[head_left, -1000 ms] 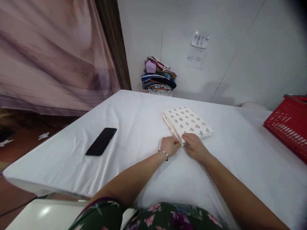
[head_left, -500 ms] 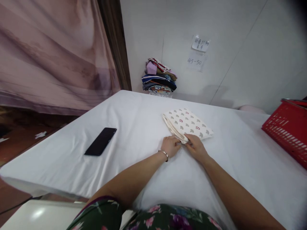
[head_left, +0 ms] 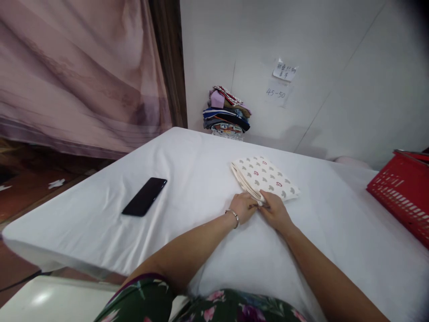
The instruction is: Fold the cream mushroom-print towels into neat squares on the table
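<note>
A folded cream cloth (head_left: 268,176) with grey and red printed motifs lies on the white-covered table (head_left: 201,179). Its layered edge faces left and its near corner points toward me. My left hand (head_left: 243,206), with a silver bracelet at the wrist, has its fingers curled at that near corner. From the other side my right hand (head_left: 275,211) pinches the same corner, thumb and fingers closed on the layers. Both hands meet there, and the fingertips are partly hidden.
A black phone (head_left: 144,197) rests on the table to the left. At the right edge stands a red plastic basket (head_left: 400,188). Stacked folded cloths (head_left: 226,116) sit beyond the far edge by the wall. A pink curtain (head_left: 83,80) hangs at the left.
The view has shifted slightly, so the whole scene appears a little lower and further right. Both hands stay at the cloth's near corner, with only small finger movement.
</note>
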Motion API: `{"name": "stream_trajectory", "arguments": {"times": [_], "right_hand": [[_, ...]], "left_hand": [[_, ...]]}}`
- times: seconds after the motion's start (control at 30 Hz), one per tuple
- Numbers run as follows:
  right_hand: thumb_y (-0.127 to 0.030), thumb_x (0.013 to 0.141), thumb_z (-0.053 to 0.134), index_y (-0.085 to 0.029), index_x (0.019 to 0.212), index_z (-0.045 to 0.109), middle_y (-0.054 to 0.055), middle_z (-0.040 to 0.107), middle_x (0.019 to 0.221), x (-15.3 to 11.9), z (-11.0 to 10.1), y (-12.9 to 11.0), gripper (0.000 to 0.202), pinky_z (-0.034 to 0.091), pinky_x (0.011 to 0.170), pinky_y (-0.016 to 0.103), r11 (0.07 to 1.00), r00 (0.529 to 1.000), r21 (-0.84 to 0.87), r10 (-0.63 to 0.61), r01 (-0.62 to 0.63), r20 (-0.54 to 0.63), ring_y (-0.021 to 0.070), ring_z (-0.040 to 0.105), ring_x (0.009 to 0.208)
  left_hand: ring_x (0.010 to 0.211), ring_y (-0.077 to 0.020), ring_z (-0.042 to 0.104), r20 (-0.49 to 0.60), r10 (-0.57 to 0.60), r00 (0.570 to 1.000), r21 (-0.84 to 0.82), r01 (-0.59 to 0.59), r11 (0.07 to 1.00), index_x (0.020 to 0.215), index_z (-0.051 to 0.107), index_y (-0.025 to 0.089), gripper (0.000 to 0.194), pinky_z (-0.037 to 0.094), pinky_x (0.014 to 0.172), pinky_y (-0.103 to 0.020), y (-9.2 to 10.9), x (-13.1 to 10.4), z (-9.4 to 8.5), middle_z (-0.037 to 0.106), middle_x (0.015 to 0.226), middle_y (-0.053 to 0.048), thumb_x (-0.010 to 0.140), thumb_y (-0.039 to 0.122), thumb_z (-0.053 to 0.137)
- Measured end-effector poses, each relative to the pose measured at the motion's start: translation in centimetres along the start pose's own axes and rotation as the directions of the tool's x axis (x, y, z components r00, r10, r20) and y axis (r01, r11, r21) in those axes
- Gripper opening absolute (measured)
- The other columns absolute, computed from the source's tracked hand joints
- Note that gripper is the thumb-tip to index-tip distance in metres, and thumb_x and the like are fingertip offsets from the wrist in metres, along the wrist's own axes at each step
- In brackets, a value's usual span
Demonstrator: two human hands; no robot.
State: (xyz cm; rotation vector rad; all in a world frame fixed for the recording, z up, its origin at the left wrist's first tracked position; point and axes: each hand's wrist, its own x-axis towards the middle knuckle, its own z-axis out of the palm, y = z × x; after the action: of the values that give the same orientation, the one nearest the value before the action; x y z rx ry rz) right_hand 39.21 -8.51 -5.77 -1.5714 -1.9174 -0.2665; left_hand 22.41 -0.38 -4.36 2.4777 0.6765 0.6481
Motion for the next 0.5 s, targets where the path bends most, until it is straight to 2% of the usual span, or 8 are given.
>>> {"name": "stream_trajectory", "arguments": {"times": [0.13, 0.3, 0.4, 0.5], "right_hand": [[-0.029, 0.083, 0.051, -0.019, 0.124, 0.048, 0.01, 0.059, 0.112, 0.0, 0.1, -0.2, 0.042, 0.045, 0.089, 0.042, 0.99, 0.99, 0.071, 0.125, -0.12, -0.066, 0.0231, 0.055, 0.103], [-0.034, 0.081, 0.055, -0.017, 0.122, 0.05, 0.011, 0.06, 0.115, 0.0, 0.2, -0.6, 0.044, 0.047, 0.089, 0.041, 0.914, 0.928, 0.23, 0.361, -0.334, -0.086, 0.0237, 0.055, 0.105], [-0.034, 0.08, 0.056, -0.018, 0.122, 0.05, 0.01, 0.059, 0.116, 0.0, 0.4, -0.5, 0.045, 0.045, 0.092, 0.042, 0.894, 0.917, 0.262, 0.394, -0.364, -0.071, 0.0239, 0.055, 0.106], [-0.035, 0.081, 0.055, -0.019, 0.124, 0.049, 0.01, 0.058, 0.116, -0.2, 0.4, -0.3, 0.046, 0.045, 0.092, 0.042, 0.92, 0.938, 0.229, 0.34, -0.316, -0.07, 0.0239, 0.054, 0.106]], "left_hand": [[0.096, -0.0205, 0.052, 0.034, -0.056, 0.998, 0.089, 0.053, 0.995, 0.097, 0.066, 0.03, 0.025, 0.038, 0.085, -0.035, -0.4, 0.1, 0.1, 0.062, 0.101, -0.001, 0.076, 0.021, 0.054], [0.094, -0.022, 0.052, -0.005, -0.219, 0.976, 0.168, 0.216, 0.962, 0.093, 0.067, 0.026, 0.023, 0.038, 0.083, -0.036, -1.1, 0.7, -0.4, 0.062, 0.093, -0.004, 0.079, 0.022, 0.049], [0.094, -0.021, 0.052, -0.009, -0.27, 0.963, 0.171, 0.267, 0.948, 0.091, 0.066, 0.025, 0.022, 0.038, 0.083, -0.035, -1.5, 1.0, -0.7, 0.061, 0.093, -0.004, 0.081, 0.025, 0.047], [0.093, -0.0209, 0.052, -0.016, -0.256, 0.967, 0.172, 0.255, 0.952, 0.09, 0.065, 0.025, 0.021, 0.038, 0.081, -0.034, -1.7, 1.1, -0.6, 0.06, 0.092, -0.004, 0.081, 0.026, 0.046]]}}
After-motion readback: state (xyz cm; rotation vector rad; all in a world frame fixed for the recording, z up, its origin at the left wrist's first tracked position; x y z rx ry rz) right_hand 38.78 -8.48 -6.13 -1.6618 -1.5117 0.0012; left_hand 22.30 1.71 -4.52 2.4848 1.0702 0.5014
